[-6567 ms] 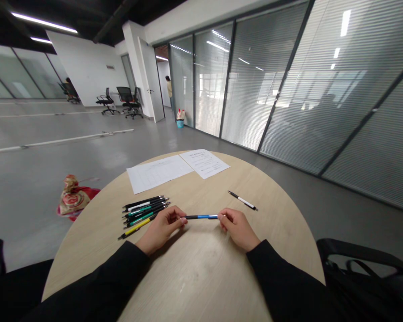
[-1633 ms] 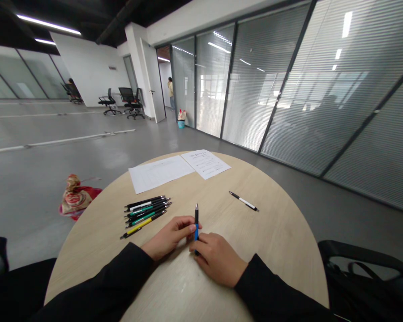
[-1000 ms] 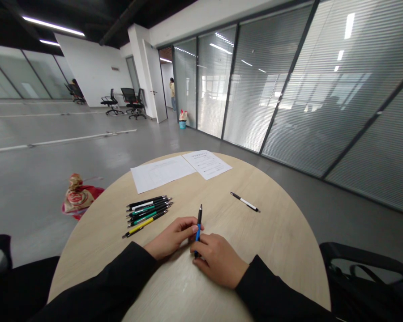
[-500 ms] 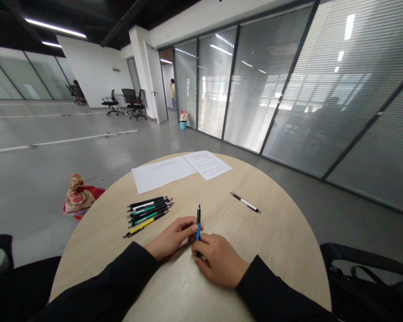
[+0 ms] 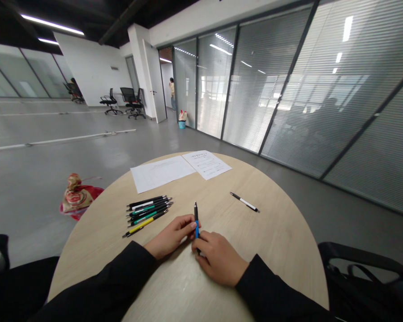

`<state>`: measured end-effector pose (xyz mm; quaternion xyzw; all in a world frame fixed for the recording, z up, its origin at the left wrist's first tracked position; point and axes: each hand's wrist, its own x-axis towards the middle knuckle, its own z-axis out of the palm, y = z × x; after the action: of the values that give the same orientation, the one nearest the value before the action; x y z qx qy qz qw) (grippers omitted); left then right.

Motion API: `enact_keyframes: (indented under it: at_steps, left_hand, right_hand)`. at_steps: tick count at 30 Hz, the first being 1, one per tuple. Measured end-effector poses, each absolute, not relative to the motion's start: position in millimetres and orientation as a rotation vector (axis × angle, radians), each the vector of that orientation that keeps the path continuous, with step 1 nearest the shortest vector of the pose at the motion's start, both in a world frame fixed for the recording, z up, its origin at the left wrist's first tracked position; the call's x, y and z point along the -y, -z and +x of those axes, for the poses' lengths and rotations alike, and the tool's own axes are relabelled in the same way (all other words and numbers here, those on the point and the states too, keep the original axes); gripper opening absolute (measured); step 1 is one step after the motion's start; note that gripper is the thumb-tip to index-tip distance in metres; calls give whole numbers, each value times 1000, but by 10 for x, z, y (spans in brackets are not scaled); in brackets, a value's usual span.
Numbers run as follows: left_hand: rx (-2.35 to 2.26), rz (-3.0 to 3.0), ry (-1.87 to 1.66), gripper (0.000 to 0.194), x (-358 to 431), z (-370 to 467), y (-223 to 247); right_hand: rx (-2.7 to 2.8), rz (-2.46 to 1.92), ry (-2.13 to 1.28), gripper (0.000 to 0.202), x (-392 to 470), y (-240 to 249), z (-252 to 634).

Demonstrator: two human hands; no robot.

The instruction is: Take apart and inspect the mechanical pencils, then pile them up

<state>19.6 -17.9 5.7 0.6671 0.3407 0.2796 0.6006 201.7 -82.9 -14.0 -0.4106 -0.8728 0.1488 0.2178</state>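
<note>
A blue and black pen [image 5: 197, 228] points away from me, tip up, between my two hands. My left hand [image 5: 173, 235] pinches its blue middle with thumb and fingers. Around its lower black end, the fingers of my right hand [image 5: 218, 258] are closed. Left of my hands lies a bundle of several pens [image 5: 149, 209], black, white and green, with a yellow and black pen [image 5: 144, 224] at its near side. A single black and white pen [image 5: 244, 202] lies on the right part of the table.
Two printed sheets, a left paper [image 5: 161, 173] and a right paper [image 5: 208, 164], lie at the far edge of the round wooden table [image 5: 272, 250]. A red and tan bag [image 5: 78, 197] sits on the floor at left. Black chairs [image 5: 366, 259] flank the table.
The blue pen has tilted slightly, its upper end shifting a little left. Both hands keep their hold, and the other pens lie as before.
</note>
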Motion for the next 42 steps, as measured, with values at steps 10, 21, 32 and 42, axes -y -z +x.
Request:
enact_keyframes:
  at_steps: [10, 21, 32, 42]
  left_hand:
    - [-709, 1371, -708, 40, 149, 172, 18]
    - [-819, 1199, -845, 37, 105, 108, 78]
    - [-877, 1183, -843, 33, 116, 88, 4]
    - [-805, 1238, -759, 31, 105, 50, -9]
  right_hand:
    - [1801, -1108, -962, 32, 817, 242, 2012]
    - [1773, -1374, -761, 15, 692, 227, 2210]
    - [1894, -1806, -202, 11, 512, 273, 2966]
    - [1710, -2020, 111, 8, 371, 465, 3383]
